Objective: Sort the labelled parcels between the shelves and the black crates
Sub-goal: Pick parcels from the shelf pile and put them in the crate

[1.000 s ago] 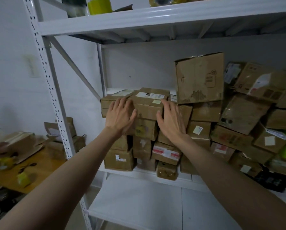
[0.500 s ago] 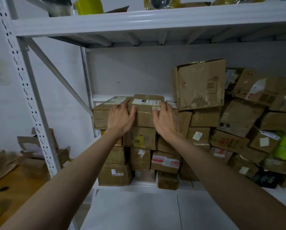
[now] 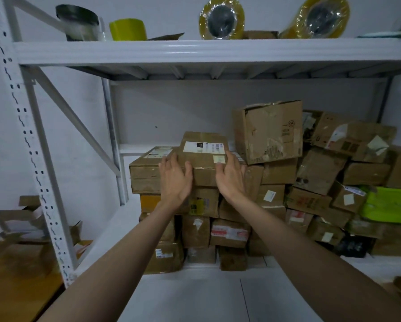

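A brown cardboard parcel (image 3: 204, 159) with a white shipping label on its top lies on the top of a stack on the white shelf (image 3: 195, 298). My left hand (image 3: 175, 178) presses against its front left corner and my right hand (image 3: 229, 177) against its front right corner, so the parcel is clasped between them. A flatter labelled parcel (image 3: 146, 175) lies directly to its left. Below and to the right are several more stacked brown parcels (image 3: 311, 203). No black crate is in view.
A large worn carton (image 3: 268, 131) leans just right of the held parcel. A green package (image 3: 388, 204) lies at the far right. Tape rolls (image 3: 221, 18) stand on the upper shelf (image 3: 195, 52). The rack's upright (image 3: 32, 159) and a wooden table (image 3: 20, 293) with boxes are at the left.
My view has moved closer and tilted up, so the upper shelf's tape rolls show. Both hands have stayed on the top labelled parcel and shifted slightly closer around it.
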`<state>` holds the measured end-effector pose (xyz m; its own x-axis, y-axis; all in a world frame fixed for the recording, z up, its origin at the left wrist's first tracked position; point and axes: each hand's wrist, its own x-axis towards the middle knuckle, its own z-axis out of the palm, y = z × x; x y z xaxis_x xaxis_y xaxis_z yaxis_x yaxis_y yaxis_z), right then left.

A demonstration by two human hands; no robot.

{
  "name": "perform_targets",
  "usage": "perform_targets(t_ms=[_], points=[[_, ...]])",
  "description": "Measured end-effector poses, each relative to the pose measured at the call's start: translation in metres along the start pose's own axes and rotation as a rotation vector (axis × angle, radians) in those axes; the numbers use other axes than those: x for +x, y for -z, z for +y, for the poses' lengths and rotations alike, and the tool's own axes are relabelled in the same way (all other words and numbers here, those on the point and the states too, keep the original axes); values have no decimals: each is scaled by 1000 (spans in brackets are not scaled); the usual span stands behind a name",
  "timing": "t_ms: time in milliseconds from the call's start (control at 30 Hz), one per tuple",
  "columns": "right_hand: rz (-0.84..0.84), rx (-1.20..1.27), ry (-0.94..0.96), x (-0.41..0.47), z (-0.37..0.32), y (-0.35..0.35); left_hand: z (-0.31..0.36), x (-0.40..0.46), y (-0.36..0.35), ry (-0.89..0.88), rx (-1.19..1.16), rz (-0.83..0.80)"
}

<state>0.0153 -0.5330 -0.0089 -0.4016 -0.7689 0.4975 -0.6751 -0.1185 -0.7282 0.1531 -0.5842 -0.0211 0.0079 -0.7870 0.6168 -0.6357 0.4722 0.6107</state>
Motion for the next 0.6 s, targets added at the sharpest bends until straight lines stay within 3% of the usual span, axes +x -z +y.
perform_targets(t_ms=[367,600], points=[[62,265,-99,-23,-15,-2,2,-36,24,37,-397,107],[150,437,75,-63,-19,0,2,-62,49,100,-522,181]])
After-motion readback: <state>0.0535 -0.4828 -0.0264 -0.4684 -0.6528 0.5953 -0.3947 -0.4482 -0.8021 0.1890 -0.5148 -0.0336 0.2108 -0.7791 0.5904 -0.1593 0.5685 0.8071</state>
